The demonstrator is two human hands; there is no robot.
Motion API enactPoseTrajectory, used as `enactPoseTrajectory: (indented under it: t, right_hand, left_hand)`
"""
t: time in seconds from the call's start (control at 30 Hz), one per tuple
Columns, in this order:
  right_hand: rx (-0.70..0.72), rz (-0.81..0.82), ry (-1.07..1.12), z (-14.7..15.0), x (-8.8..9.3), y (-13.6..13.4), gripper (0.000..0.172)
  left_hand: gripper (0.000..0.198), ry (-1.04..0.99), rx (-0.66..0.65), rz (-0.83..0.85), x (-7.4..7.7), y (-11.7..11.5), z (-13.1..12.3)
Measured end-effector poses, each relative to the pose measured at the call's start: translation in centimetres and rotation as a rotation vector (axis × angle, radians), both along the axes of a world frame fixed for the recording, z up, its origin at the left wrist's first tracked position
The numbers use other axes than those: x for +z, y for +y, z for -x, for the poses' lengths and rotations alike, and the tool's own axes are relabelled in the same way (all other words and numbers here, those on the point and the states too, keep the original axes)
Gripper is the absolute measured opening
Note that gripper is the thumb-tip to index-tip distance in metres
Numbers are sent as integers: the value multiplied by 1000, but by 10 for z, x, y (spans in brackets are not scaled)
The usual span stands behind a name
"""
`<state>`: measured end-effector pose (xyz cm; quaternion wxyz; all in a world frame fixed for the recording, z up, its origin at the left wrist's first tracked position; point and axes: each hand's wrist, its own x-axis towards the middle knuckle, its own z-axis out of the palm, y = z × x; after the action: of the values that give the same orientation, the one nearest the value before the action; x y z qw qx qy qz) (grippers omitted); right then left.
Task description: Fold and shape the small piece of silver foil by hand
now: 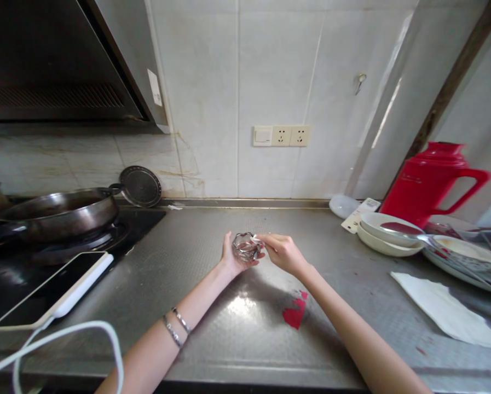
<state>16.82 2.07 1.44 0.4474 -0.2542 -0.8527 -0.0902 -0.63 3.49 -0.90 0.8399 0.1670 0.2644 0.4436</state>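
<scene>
My left hand (pixel 230 261) is closed around a small clear glass cup (pixel 243 250) with a wavy rim, held above the metal counter (pixel 204 295). The cup's opening faces up towards me. At its right side, my right hand (pixel 285 254) pinches a small piece of white tissue or cloth (pixel 254 239) against the rim. Most of that white piece is hidden behind the fingers, so its exact kind is unclear. Two silver bracelets (pixel 175 327) circle my left wrist.
A phone (pixel 48 293) with a white cable lies on the left by a black stove holding a steel pan (pixel 60 216). To the right are a red thermos (pixel 423 183), stacked bowls (pixel 379 246), plates and a paper towel (pixel 442 306). A red patch (pixel 295 314) marks the counter.
</scene>
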Motion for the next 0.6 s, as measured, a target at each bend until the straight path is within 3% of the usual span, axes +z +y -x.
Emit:
enactPoseTrajectory:
  t: [0.27,0.6]
  right_hand:
    - [-45,-101,42,13,-12,-8,32]
    - [-46,16,242,22,-16,-14,28]
  left_hand:
    - [60,12,220,75,5,-2,-3]
    - [56,19,213,15,2,-5,-6]
